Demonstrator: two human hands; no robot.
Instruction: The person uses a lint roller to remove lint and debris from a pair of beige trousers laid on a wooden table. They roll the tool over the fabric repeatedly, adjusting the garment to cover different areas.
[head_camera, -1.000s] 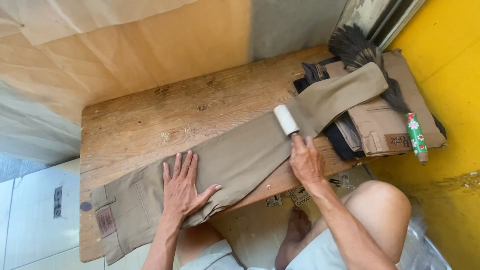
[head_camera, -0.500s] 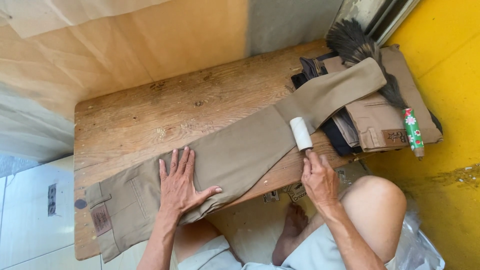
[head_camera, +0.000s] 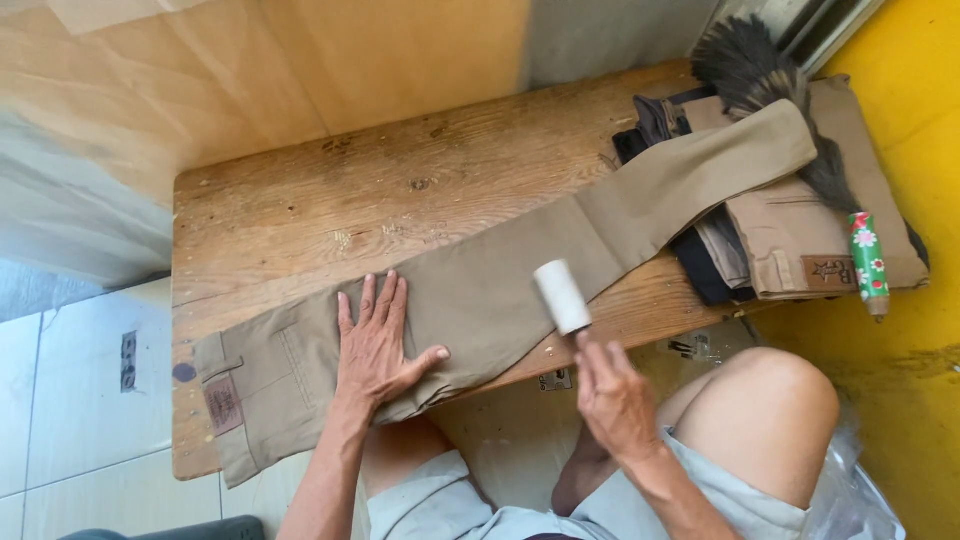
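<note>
A pair of khaki cotton trousers (head_camera: 500, 290) is laid lengthwise across a worn wooden plank tabletop (head_camera: 330, 200), the waistband with its brown patch at 8 o'clock and the leg end reaching towards 2 o'clock. The left hand (head_camera: 375, 350) is pressed flat on the seat of the trousers, fingers spread and thumb out to the right, pinning the cloth to the tabletop. The right hand (head_camera: 612, 400) is closed around the handle of a white cylindrical lint roller (head_camera: 562, 296); the handle itself is hidden by the fingers. The roller head is set against the trouser leg near the front edge of the tabletop, at 5 o'clock from the middle of the garment. A stack of folded tan and dark garments (head_camera: 790, 240) is found at 3 o'clock, with the trouser leg end lying over it. A dark bristle brush (head_camera: 760, 80) is seen at 1 o'clock, partly under the leg end. A green floral-patterned tube (head_camera: 866, 262) rests on the stack's right side. A bare knee (head_camera: 770, 420) is seen at 4 o'clock.
</note>
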